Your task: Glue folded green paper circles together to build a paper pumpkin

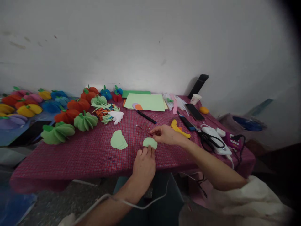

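Both hands meet at the near middle of the surface point(94, 153), over a small folded green paper piece point(150, 142) lying flat on the red checked cloth. The left hand point(144, 163) is mostly open, closed around nothing, with its fingertips point(148, 150) laid on the piece's near edge, apparently to stop it sliding. The right hand point(166, 135) sits just beyond the piece with thumb and fingers pinched together, seemingly on a thin stick point(143, 128) whose free end points away to the left; holding it low and close to the paper would give fine control. Just left of the piece lies a stack of cut green shapes point(118, 140), within easy reach. To the right, a yellow glue gun point(179, 128) and black-handled scissors point(210, 139) rest beside the right forearm, the scissors lying on a white device. Farther back are a black pen point(146, 117), a sheet of light green paper point(145, 102), a phone point(194, 111) and a paper cup point(195, 99). Finished paper balls point(58, 132) in green, orange, blue and yellow crowd the left side, well apart from the hands.
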`<state>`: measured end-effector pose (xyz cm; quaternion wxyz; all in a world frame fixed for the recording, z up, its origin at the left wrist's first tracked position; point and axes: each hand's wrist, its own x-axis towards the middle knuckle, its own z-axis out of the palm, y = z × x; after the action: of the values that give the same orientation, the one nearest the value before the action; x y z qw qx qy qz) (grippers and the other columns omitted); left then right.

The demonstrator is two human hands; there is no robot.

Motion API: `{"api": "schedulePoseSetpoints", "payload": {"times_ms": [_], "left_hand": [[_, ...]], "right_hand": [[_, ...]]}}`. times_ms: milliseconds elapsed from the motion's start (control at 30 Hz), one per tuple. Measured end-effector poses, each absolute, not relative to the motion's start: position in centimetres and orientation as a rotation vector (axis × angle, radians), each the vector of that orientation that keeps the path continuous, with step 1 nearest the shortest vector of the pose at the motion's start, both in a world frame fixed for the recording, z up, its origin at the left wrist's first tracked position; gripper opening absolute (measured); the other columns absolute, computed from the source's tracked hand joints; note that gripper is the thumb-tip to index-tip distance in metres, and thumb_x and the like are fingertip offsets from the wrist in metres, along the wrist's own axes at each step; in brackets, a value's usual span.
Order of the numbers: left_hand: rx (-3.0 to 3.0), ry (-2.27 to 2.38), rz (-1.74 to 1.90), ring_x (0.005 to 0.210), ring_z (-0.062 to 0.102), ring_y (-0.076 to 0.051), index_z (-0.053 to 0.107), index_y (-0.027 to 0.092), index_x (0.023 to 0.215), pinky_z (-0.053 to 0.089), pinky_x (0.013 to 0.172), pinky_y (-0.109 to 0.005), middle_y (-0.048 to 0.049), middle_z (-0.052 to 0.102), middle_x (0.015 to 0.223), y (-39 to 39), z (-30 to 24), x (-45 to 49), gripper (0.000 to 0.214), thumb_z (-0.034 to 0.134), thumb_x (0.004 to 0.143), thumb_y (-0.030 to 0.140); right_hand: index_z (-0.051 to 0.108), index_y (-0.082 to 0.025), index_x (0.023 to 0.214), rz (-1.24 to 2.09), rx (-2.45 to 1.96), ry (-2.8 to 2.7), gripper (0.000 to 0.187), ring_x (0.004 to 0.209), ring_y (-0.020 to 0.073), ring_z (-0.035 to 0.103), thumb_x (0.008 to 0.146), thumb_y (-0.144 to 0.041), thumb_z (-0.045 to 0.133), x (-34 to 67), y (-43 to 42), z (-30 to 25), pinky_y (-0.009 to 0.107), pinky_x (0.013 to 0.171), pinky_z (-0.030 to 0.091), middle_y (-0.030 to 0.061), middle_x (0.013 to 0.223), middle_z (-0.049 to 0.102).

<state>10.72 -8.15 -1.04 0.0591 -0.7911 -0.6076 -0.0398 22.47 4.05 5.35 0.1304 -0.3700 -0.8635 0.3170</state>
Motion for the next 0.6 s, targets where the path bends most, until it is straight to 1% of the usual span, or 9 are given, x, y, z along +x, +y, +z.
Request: {"api": "schedulePoseSetpoints", "payload": {"times_ms": [100, 233, 333, 433, 500, 600], "left_hand": [[-2.35, -1.899, -0.136, 0.095, 0.05, -0.024, 0.049, 0.006, 0.125, 0.04, 0.074, -0.038, -0.016, 0.054, 0.125, -8.4, -0.9, 11.6, 0.042, 0.035, 0.085, 0.006], [-2.295, -1.959, -0.183, 0.097, 0.051, -0.024, 0.047, 0.007, 0.127, 0.041, 0.075, -0.038, -0.0174, 0.053, 0.124, -8.3, -0.7, 12.7, 0.044, 0.036, 0.085, 0.007], [-2.299, -1.973, -0.137, 0.099, 0.052, -0.025, 0.048, 0.006, 0.127, 0.042, 0.076, -0.039, -0.0191, 0.053, 0.125, -8.2, -0.7, 13.3, 0.045, 0.037, 0.084, 0.006], [-2.292, -2.007, -0.078, 0.1, 0.054, -0.025, 0.048, 0.005, 0.127, 0.045, 0.077, -0.039, -0.0199, 0.055, 0.125, -8.3, -0.6, 13.9, 0.047, 0.036, 0.082, 0.004], [-2.27, -2.055, -0.031, 0.097, 0.057, -0.025, 0.048, 0.005, 0.128, 0.048, 0.073, -0.037, -0.0205, 0.053, 0.126, -8.3, -0.4, 14.4, 0.048, 0.036, 0.081, 0.003], [-2.216, -2.153, 0.05, 0.08, 0.062, -0.022, 0.048, 0.006, 0.128, 0.05, 0.055, -0.031, -0.0225, 0.049, 0.13, -8.3, -0.2, 15.2, 0.052, 0.036, 0.078, 0.002]], "right_hand": [[0.067, -0.016, 0.09, 0.612, -0.995, -2.657, 0.024, 0.064, 0.0111, 0.058, 0.071, -0.012, 0.054, 21.9, 6.0, 6.1, 0.021, 0.059, 0.042, 0.0005, 0.074, 0.067], [0.066, -0.017, 0.086, 0.457, -0.895, -2.711, 0.023, 0.066, 0.0122, 0.054, 0.067, -0.009, 0.057, 21.5, 8.4, 6.9, 0.023, 0.062, 0.039, 0.0006, 0.074, 0.064], [0.065, -0.017, 0.086, 0.366, -0.828, -2.717, 0.02, 0.069, 0.0127, 0.053, 0.069, -0.01, 0.057, 20.9, 9.4, 8.0, 0.023, 0.065, 0.038, 0.0007, 0.078, 0.063], [0.061, -0.017, 0.094, 0.298, -0.806, -2.644, 0.02, 0.072, 0.0129, 0.054, 0.077, -0.014, 0.051, 20.3, 10.1, 9.9, 0.024, 0.067, 0.038, 0.0021, 0.084, 0.062], [0.059, -0.017, 0.1, 0.238, -0.798, -2.534, 0.022, 0.077, 0.0133, 0.054, 0.083, -0.018, 0.046, 20.0, 10.6, 11.0, 0.024, 0.07, 0.039, 0.0033, 0.091, 0.061], [0.059, -0.018, 0.101, 0.19, -0.658, -2.597, 0.02, 0.082, 0.0142, 0.055, 0.085, -0.021, 0.047, 20.1, 10.8, 10.9, 0.026, 0.074, 0.04, 0.0035, 0.094, 0.062]]}}
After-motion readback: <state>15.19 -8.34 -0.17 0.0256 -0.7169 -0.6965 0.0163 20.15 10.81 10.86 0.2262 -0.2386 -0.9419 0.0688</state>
